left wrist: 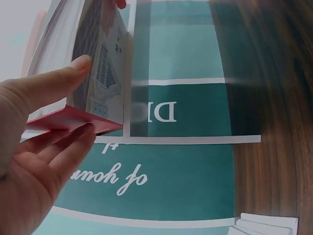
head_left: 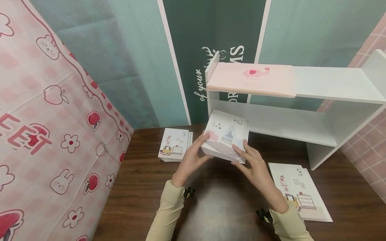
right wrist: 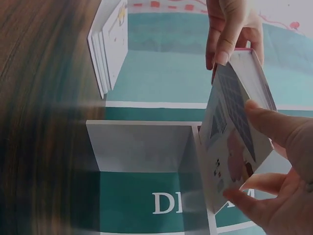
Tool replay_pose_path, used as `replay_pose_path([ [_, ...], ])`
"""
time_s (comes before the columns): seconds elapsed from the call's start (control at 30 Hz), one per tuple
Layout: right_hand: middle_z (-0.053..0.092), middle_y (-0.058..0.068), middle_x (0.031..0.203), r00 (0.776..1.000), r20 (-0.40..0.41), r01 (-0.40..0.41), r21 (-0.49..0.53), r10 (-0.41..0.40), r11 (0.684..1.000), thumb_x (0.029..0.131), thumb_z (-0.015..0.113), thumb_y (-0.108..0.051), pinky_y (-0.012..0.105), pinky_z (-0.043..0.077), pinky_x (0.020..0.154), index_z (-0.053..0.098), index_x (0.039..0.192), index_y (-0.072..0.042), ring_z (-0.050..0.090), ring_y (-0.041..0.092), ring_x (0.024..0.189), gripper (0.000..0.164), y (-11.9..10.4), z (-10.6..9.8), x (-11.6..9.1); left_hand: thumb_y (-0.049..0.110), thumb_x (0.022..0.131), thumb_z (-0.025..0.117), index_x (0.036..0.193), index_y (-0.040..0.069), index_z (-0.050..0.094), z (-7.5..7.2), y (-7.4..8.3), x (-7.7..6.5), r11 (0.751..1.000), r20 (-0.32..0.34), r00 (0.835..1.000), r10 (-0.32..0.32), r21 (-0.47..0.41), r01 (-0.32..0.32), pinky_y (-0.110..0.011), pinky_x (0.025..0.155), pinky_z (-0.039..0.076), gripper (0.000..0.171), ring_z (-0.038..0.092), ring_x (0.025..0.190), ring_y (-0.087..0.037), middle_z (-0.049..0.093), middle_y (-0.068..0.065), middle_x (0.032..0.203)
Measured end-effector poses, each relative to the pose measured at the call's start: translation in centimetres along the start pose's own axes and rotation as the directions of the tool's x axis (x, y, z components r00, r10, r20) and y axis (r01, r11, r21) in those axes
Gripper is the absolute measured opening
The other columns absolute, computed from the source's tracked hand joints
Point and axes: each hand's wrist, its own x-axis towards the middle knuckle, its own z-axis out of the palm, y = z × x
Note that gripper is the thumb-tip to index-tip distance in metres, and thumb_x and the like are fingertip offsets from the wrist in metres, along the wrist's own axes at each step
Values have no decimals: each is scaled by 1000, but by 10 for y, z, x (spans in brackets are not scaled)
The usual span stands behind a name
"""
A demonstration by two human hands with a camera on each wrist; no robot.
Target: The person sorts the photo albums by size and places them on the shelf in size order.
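Observation:
Both hands hold a thick book (head_left: 227, 132) with a picture of a room on its cover, at the left end of a white shelf (head_left: 286, 124). My left hand (head_left: 191, 159) grips the book's left side; in the left wrist view, its thumb and fingers lie on opposite faces, near a red edge (left wrist: 73, 120). My right hand (head_left: 252, 164) grips the right corner, thumb at the near edge and fingers on the cover, as the right wrist view (right wrist: 281, 171) shows. The book tilts, its far part above the lower board. Its underside is hidden in the head view.
A stack of similar books (head_left: 175, 144) lies left on the dark wooden table (head_left: 135, 187). More thin books (head_left: 301, 194) lie at the right, below the shelf. A pink cloth-like piece with an elephant (head_left: 251, 77) covers the upper board's left part. A patterned curtain (head_left: 60, 134) hangs left.

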Motion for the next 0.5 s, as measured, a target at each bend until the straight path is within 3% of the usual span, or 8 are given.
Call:
replay_pose_path([
  [0.13, 42, 24, 138, 1000, -8, 12, -44, -12, 999, 69, 80, -15, 61, 39, 91, 59, 126, -21, 36, 44, 127, 62, -1, -2, 2, 9, 70, 80, 139, 17, 43, 2, 2, 0, 997, -46, 999, 21, 79, -17, -33, 104, 37, 79, 41, 130, -22, 38, -10, 145],
  [0.3, 43, 21, 139, 1000, -5, 0, -94, 0, 996, 71, 79, -18, 58, 41, 92, 58, 128, -23, 38, 39, 127, 61, -3, -4, 4, 9, 71, 80, 137, 19, 46, 4, 8, 0, 983, -83, 996, 21, 184, -6, -35, 95, 46, 75, 49, 123, -23, 39, -8, 145],
  [0.5, 44, 20, 138, 1000, -12, -12, -116, 11, 993, 72, 79, -19, 56, 42, 91, 58, 128, -24, 41, 39, 125, 60, -5, -5, 5, 9, 69, 81, 134, 17, 50, 6, 12, 1, 971, -110, 993, 43, 237, -16, -35, 85, 51, 72, 52, 119, -24, 39, -11, 144],
])
